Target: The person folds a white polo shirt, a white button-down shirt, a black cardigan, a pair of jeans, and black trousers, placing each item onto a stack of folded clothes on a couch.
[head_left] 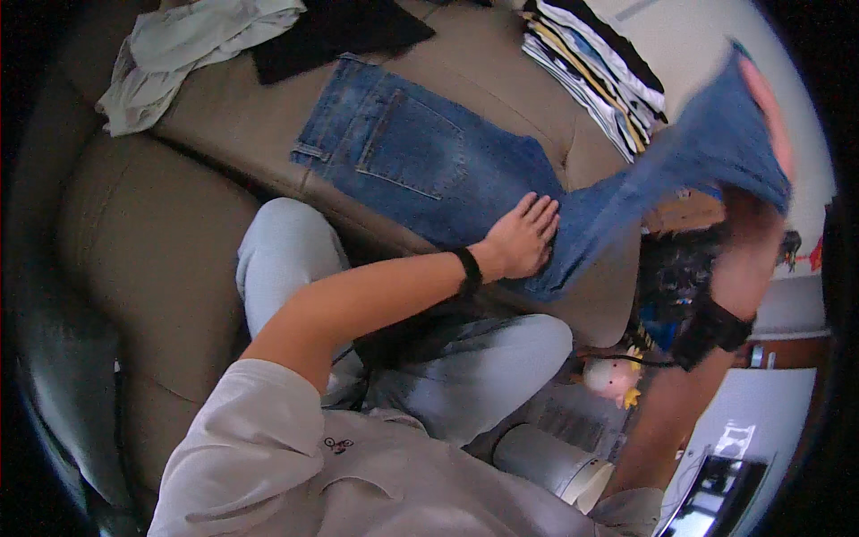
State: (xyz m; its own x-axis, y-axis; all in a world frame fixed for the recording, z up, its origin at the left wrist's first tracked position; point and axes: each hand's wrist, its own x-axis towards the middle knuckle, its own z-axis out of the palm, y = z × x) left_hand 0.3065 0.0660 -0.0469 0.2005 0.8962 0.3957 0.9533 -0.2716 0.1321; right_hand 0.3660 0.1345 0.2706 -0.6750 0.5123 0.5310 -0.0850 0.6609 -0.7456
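**Jeans on sofa: left hand flat on the denim, right hand at the raised leg end**

The left hand (517, 244) lies palm down on the jeans (412, 148), near the middle of their length. Its fingers (540, 208) are extended, close together and resting on the cloth; nothing is gripped. The right hand (770, 112) is at the far end of one leg, which slopes up off the sofa. Blur and denim hide most of its fingers; how tightly they are closed cannot be determined.

The waist end of the jeans lies on the brown sofa (161, 295), back pocket facing up. The raised leg extends to the right of the left hand.

A black wristband (469, 271) encircles the left wrist. A black strap (716, 333) encircles the right forearm, with a dark cord (640, 361) beside it.

Beyond the jeans, a stack of folded clothes (595, 76) sits near the raised leg. A black garment (340, 36) lies past the waist end, next to a pale garment (192, 49).

The person's bent knees, in light blue trousers (286, 242), are on the near side of the jeans. A pink toy (611, 380) and a white bin (541, 461) are at lower right.
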